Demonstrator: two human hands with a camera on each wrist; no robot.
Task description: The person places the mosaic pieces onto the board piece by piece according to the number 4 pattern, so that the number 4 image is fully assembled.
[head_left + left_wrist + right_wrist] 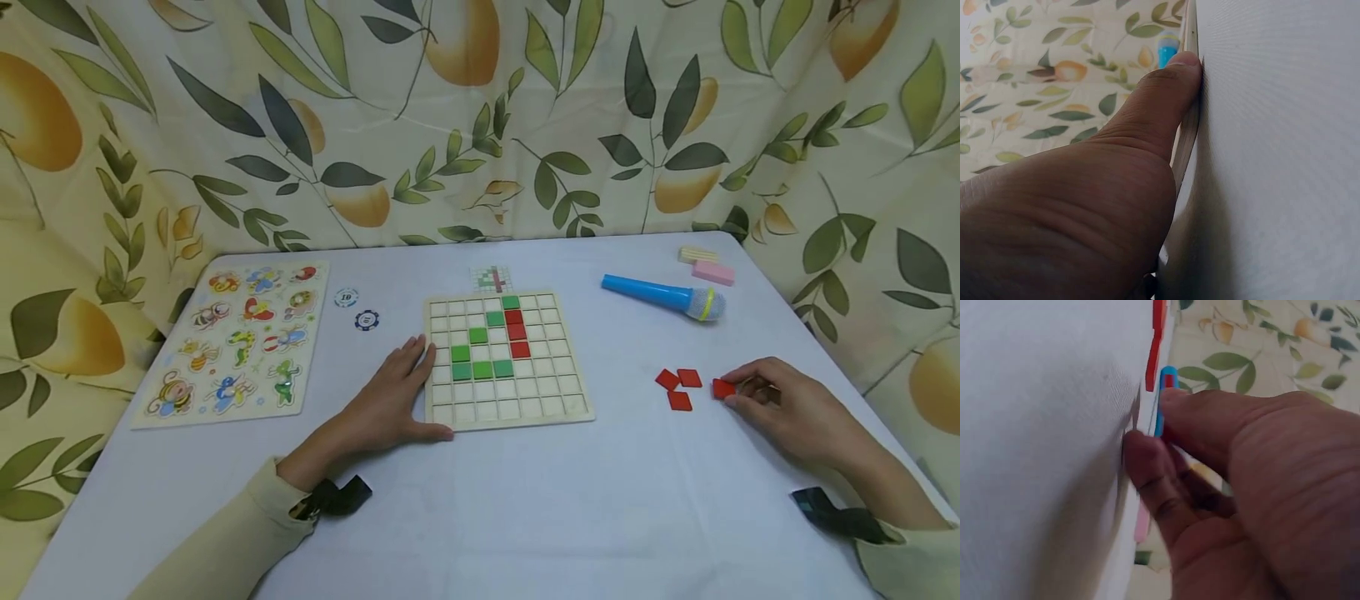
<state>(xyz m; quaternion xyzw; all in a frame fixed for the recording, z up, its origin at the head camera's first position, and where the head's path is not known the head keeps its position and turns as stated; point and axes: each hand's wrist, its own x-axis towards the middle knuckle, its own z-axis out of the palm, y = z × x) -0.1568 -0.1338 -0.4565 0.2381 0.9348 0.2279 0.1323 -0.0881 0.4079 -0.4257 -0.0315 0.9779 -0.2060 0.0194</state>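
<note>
A pale grid board (551,385) lies mid-table with several green tiles (477,335) in a slanting line and a row, and 3 red tiles (516,332) in a column. My left hand (386,396) rests at its left side, fingers extended along the edge and thumb at the near corner. In the left wrist view the thumb (1154,103) lies against the board's edge. Off to the right, my right hand (802,417) pinches a red square tile (722,388) between thumb and fingertips. Several loose red tiles (680,402) lie just left of it.
A small pattern card (491,278) touches the board's far side. To the left are an insect-picture puzzle board (240,342) and two poker chips (367,320). A blue toy microphone (652,293), a pink block (713,272) and a cream block (697,255) lie at the back right.
</note>
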